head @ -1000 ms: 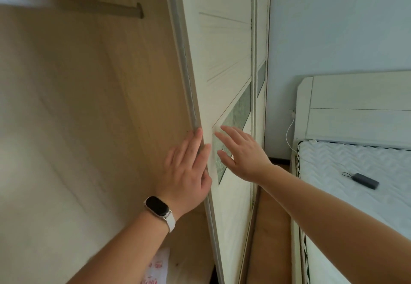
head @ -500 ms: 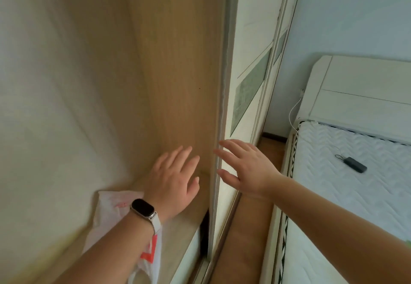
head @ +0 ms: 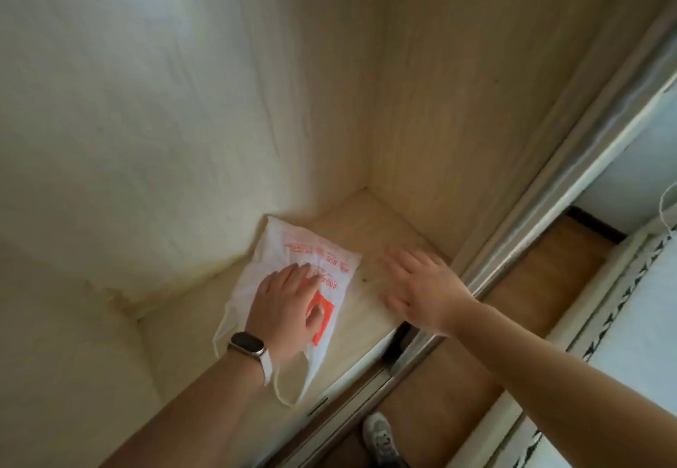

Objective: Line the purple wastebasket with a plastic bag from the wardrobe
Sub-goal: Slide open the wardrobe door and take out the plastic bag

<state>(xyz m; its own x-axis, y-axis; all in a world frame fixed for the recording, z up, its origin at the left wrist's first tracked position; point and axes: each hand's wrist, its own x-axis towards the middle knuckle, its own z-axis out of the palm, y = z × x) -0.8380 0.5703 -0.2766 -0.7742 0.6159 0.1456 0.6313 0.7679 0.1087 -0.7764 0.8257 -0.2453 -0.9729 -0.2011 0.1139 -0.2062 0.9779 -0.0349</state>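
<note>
Plastic bag (head: 293,244) under your left hand (head: 284,306), fingers seemingly flat (no grip yet); right hand (head: 421,284) spread, empty; lining all to come.

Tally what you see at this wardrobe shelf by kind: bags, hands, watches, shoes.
plastic bag: 1
hands: 2, the left hand and the right hand
smartwatch: 1
shoe: 1
Total: 5
</note>
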